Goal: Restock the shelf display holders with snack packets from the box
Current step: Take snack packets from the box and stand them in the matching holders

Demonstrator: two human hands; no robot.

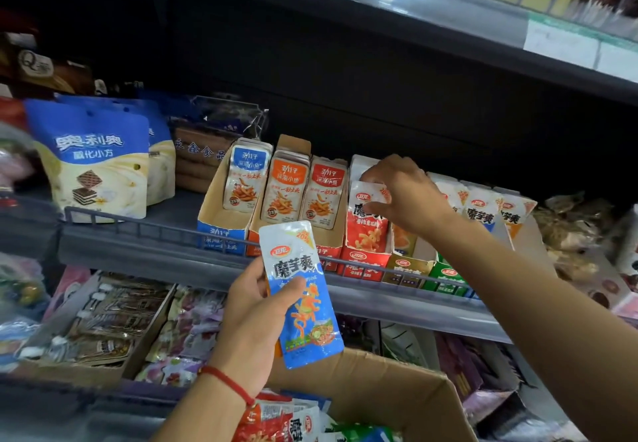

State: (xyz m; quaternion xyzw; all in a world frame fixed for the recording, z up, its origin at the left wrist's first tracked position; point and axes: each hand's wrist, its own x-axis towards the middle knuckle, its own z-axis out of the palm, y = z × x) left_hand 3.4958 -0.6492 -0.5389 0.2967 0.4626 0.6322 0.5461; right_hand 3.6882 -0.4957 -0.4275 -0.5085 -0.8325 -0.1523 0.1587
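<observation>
My left hand grips a blue packet, light, floppy, slick; I hold mid-body. My right hand pinches a red packet by its top in its holder.

Blue packet, red packet, brown box

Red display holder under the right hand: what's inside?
Red display holder holds an upright red packet, right hand pinching its top. Anything behind that packet is covered.
</observation>
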